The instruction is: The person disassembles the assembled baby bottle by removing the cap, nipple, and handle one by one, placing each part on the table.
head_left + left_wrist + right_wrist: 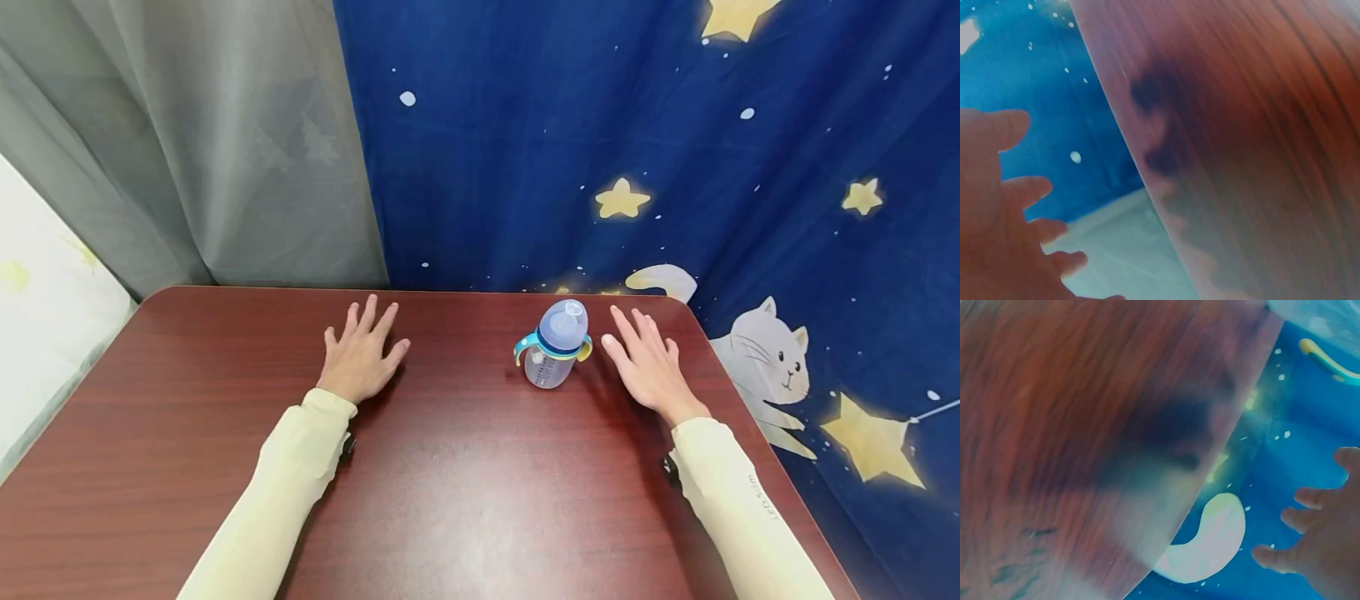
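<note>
A baby bottle (553,344) with a bluish domed cap and two small handles stands upright on the dark red wooden table (465,467), toward the far right. My right hand (651,363) lies flat on the table just right of the bottle, fingers straight, not touching it. My left hand (362,352) rests flat on the table well to the left, fingers spread. In the left wrist view, spread fingers (1010,187) show beside the blurred tabletop (1254,150). In the right wrist view, fingertips (1316,519) show at the right, and the bottle's edge (1322,344) shows at the top right.
A blue curtain (675,150) with stars and a cat hangs behind and to the right of the table. A grey curtain (195,142) hangs at the back left. The table's far edge runs just beyond both hands.
</note>
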{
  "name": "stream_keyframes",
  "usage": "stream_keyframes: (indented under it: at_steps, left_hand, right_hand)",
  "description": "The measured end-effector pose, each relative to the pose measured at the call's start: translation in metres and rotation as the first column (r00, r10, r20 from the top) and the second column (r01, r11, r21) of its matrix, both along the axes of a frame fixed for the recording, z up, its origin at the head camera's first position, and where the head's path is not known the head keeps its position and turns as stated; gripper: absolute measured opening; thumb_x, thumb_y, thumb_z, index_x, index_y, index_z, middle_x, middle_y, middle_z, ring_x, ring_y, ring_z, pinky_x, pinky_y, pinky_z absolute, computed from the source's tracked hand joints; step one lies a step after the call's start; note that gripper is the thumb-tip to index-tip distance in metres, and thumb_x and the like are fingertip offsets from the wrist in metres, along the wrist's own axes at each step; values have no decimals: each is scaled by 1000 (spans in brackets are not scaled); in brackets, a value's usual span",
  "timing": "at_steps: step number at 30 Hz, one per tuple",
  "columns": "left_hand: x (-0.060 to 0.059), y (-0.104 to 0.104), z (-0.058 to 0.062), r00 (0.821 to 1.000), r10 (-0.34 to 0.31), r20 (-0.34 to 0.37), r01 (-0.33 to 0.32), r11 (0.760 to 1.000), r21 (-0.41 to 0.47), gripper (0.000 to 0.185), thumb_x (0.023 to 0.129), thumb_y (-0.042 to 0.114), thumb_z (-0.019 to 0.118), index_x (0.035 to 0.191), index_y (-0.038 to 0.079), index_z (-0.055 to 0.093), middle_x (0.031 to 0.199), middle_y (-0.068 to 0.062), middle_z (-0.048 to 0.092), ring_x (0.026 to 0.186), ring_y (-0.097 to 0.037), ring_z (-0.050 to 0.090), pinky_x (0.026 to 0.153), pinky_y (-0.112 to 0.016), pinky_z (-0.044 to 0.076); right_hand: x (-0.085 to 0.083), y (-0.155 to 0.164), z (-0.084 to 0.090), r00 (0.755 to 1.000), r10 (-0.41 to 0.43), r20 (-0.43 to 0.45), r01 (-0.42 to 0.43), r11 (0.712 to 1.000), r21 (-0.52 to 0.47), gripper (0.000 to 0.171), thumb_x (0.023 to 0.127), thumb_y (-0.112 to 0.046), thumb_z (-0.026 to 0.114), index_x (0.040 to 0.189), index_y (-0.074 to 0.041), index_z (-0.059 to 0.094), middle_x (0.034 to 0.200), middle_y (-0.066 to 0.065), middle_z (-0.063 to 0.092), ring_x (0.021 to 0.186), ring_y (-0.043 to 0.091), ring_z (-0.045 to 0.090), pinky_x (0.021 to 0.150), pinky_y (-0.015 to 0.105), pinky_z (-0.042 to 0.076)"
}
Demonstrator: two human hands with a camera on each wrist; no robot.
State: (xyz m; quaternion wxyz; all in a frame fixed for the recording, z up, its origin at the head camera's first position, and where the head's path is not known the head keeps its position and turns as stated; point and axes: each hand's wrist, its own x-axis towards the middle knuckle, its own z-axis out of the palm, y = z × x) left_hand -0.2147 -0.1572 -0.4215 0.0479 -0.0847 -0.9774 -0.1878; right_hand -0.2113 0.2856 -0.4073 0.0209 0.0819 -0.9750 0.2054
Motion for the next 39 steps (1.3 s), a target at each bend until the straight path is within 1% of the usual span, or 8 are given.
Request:
stream_keyframes:
  at_steps: [6, 11, 13, 17, 22, 26, 32, 39]
  left_hand:
    - [0, 26, 4, 993, -111, 47, 111, 994, 4, 65, 101, 43, 51, 157, 16, 31, 163, -17, 18, 150, -41, 12, 108, -74, 15]
    - [2, 51, 6, 979, -196, 50, 193, 979, 65, 65, 99, 40, 57, 155, 16, 36, 162, -15, 23, 149, -40, 18, 107, -73, 20]
    - [3, 61, 5, 974, -221, 49, 216, 973, 85, 66, 97, 39, 60, 154, 16, 37, 162, -14, 25, 148, -39, 21, 107, -72, 22]
    - [5, 81, 2, 964, -262, 52, 254, 958, 133, 68, 94, 38, 65, 153, 15, 41, 160, -14, 29, 147, -39, 24, 107, -70, 24]
    - [5, 107, 2, 949, -308, 69, 289, 935, 206, 69, 91, 38, 69, 151, 17, 43, 159, -13, 33, 147, -36, 26, 109, -68, 23]
    - [5, 121, 5, 940, -338, 48, 317, 915, 248, 71, 89, 37, 73, 150, 15, 45, 155, -14, 39, 146, -34, 31, 109, -64, 27]
    - [3, 133, 3, 933, -358, -18, 348, 892, 287, 77, 84, 37, 80, 148, 10, 47, 149, -10, 49, 138, -25, 43, 107, -55, 36]
    - [1, 138, -4, 938, -341, -58, 334, 849, 408, 74, 79, 36, 85, 141, 10, 54, 132, -4, 62, 116, -18, 60, 100, -40, 46]
  right_hand:
    - [2, -10, 7, 994, 92, -51, -100, 981, -168, 64, 104, -41, 47, 158, -16, 25, 160, 16, 27, 148, 36, 23, 113, 65, 18]
    - [5, -22, 13, 983, 166, -83, -184, 934, -306, 65, 96, -14, 61, 155, -14, 34, 154, 14, 40, 143, 34, 35, 113, 59, 26]
    - [5, -27, 15, 978, 190, -91, -210, 915, -345, 65, 93, -9, 63, 153, -16, 37, 149, 14, 46, 139, 34, 40, 112, 59, 28]
    - [7, -35, 17, 972, 218, -84, -233, 895, -380, 62, 93, -12, 66, 149, -17, 42, 141, 14, 54, 134, 32, 46, 111, 57, 30]
    - [7, -43, 16, 976, 205, -68, -215, 891, -400, 60, 94, -25, 69, 148, -15, 43, 139, 13, 55, 131, 30, 48, 111, 56, 30]
    - [7, -48, 13, 981, 185, -62, -194, 887, -418, 62, 94, -34, 70, 147, -17, 44, 136, 10, 57, 127, 27, 50, 109, 57, 33]
    - [9, -56, 10, 981, 183, -68, -194, 885, -424, 64, 92, -39, 71, 147, -21, 44, 135, 7, 58, 127, 24, 52, 107, 57, 36]
    - [11, -69, 8, 970, 223, -96, -243, 870, -430, 63, 92, -35, 71, 147, -20, 44, 135, 6, 59, 126, 22, 52, 108, 55, 35]
